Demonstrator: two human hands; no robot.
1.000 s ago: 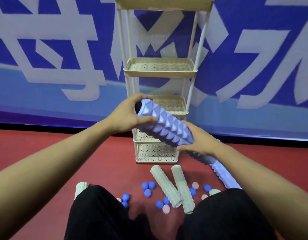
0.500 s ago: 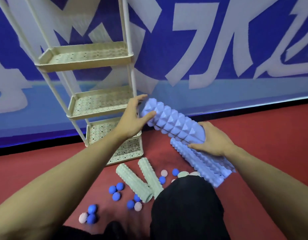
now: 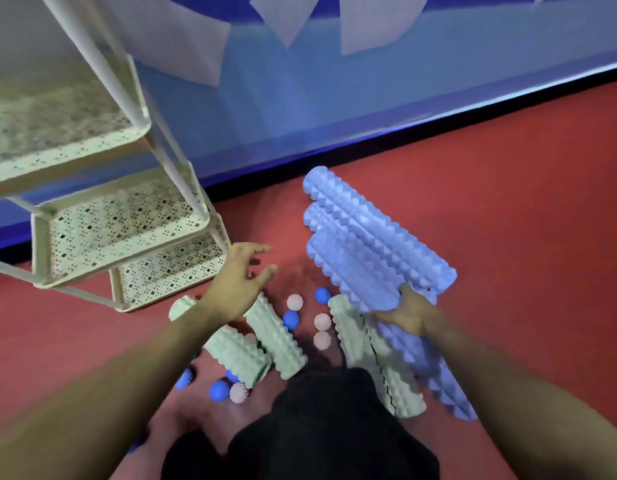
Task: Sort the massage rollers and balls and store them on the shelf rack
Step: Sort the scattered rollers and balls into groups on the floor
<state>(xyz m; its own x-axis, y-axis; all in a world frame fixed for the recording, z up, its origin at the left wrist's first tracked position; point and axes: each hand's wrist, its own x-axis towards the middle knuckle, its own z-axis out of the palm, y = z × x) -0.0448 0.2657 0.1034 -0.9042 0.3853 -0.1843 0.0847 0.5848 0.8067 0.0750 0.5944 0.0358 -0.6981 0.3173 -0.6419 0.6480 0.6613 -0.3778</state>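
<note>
Right hand [image 3: 409, 315] gripping near end of one purple roller [image 3: 355, 271], apparently in a side-by-side purple group on red floor [image 3: 507, 209], left hand [image 3: 239, 278] open and empty above green rollers [image 3: 275, 336], small balls [image 3: 293, 318] scattered between, shelf rack [image 3: 127, 223] at left, frame motion-blurred.

So the left hand [image 3: 239, 278] let go of the purple roller [image 3: 355, 271] and now hangs open above the green rollers [image 3: 262, 341]. Only the right hand [image 3: 409, 311] has it now, lowered beside the other purple ones on the floor [image 3: 507, 202].
</note>
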